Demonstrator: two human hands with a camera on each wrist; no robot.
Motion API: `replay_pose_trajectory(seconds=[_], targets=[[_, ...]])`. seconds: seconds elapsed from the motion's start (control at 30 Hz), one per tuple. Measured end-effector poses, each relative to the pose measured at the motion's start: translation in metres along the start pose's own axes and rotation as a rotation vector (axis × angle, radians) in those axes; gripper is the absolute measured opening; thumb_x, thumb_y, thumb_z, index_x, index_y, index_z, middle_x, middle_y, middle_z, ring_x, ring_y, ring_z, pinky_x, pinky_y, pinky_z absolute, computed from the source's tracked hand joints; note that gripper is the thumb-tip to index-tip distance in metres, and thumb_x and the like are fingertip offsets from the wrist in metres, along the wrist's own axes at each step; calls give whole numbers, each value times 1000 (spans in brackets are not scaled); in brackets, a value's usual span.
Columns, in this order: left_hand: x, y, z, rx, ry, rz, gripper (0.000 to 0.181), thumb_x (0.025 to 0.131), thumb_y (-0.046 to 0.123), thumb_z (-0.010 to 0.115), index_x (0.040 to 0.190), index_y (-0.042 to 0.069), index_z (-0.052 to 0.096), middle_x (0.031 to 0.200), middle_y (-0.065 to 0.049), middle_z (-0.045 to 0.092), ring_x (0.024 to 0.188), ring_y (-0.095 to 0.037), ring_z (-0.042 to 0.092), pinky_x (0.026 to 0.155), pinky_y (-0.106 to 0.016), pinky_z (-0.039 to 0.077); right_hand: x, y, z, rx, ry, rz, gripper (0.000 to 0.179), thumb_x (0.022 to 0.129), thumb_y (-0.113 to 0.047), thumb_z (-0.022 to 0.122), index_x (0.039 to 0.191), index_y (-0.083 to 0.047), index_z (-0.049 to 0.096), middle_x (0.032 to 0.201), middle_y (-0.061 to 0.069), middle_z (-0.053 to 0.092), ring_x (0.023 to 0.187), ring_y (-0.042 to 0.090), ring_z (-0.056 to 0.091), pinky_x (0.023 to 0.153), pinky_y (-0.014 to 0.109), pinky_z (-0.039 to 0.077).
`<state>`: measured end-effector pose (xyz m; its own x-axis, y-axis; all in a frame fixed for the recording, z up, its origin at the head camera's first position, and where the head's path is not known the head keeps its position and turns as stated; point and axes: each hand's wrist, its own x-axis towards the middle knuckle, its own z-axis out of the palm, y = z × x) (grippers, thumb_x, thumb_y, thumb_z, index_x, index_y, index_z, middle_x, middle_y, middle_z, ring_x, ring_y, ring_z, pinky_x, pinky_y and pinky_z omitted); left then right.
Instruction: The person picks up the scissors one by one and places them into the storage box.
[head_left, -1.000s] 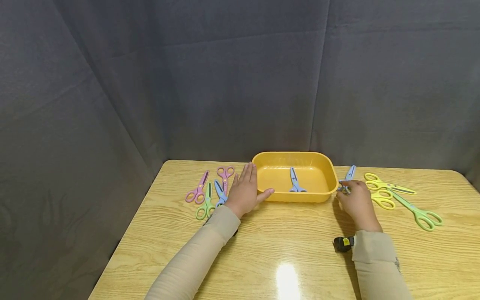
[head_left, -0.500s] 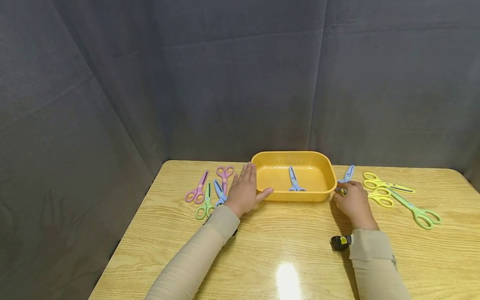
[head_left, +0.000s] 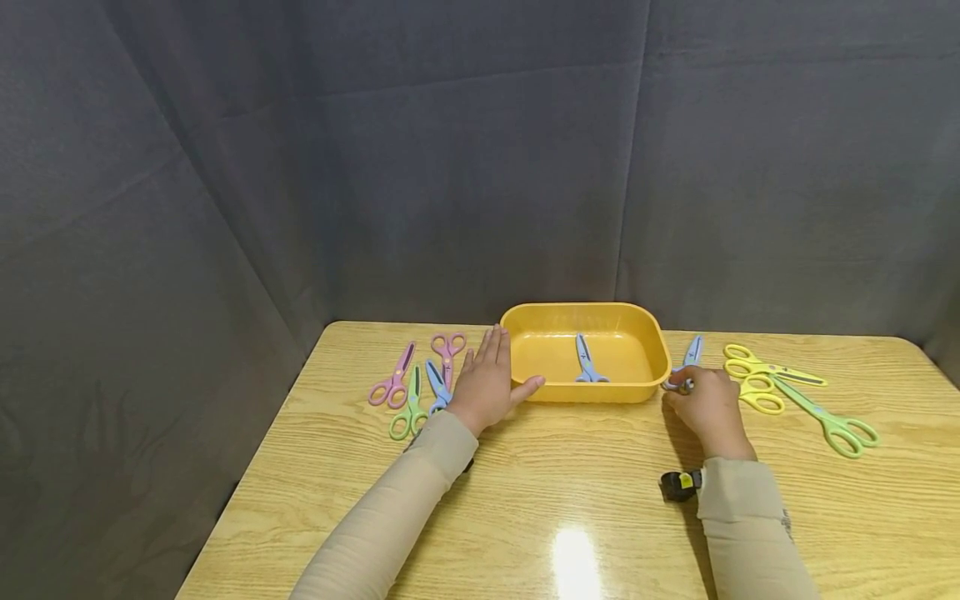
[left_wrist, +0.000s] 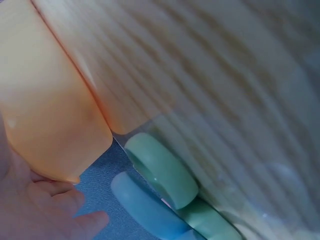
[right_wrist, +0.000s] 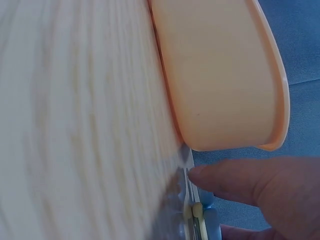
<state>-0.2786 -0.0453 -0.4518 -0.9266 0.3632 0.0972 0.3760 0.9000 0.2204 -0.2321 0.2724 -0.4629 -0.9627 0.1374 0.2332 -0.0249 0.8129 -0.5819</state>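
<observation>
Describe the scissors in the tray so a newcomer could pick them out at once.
On the wooden table stands a yellow tray, between the left hand and right hand. Inside lie the blue scissors, tips pointing away from the person. They are the only pair inside the tray.

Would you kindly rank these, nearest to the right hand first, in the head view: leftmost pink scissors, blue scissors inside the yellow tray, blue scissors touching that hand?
1. Touched blue scissors, at the right hand, right of the tray.
2. Inner blue scissors, in the tray, left of the hand.
3. Leftmost pink scissors, on the table, far left.
</observation>
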Motion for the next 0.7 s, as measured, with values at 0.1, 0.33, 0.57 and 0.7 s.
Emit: replay_pose_trajectory(seconds=[0.1, 0.33, 0.57, 0.7], targets=[[0, 1, 0, 4, -6, -4, 102, 97, 73, 40, 161, -2, 12, 168, -18, 10, 156, -28, 6, 120, -53, 23, -1, 0, 0, -5, 5, -8, 18, 83, -7, 76, 91, 9, 69, 92, 31, 66, 101, 53, 51, 93, 63, 30], [-1, 1, -2, 1, -11, -11, 102, 97, 73, 40, 161, -2, 12, 168, -18, 10, 156, -30, 8, 120, -53, 22, -2, 1, 0, -2, 27, -15, 17, 81, -6, 79, 80, 5, 65, 82, 25, 65, 93, 49, 52, 87, 60, 29], [-1, 2, -3, -9, -10, -9, 102, 98, 72, 41, 160, -3, 12, 168, -19, 10, 156, -30, 8, 121, -52, 21, -2, 3, 0, -11, 36, -32, 18, 82, -5, 79, 77, 2, 64, 79, 23, 64, 90, 48, 52, 84, 60, 30], [-1, 2, -3, -13, -9, -11, 102, 98, 72, 41, 160, -3, 13, 168, -18, 10, 156, -29, 7, 121, -52, 22, -2, 3, 0, -9, 37, -44, 17, 83, -5, 78, 77, 3, 63, 82, 27, 64, 93, 51, 52, 87, 62, 30]])
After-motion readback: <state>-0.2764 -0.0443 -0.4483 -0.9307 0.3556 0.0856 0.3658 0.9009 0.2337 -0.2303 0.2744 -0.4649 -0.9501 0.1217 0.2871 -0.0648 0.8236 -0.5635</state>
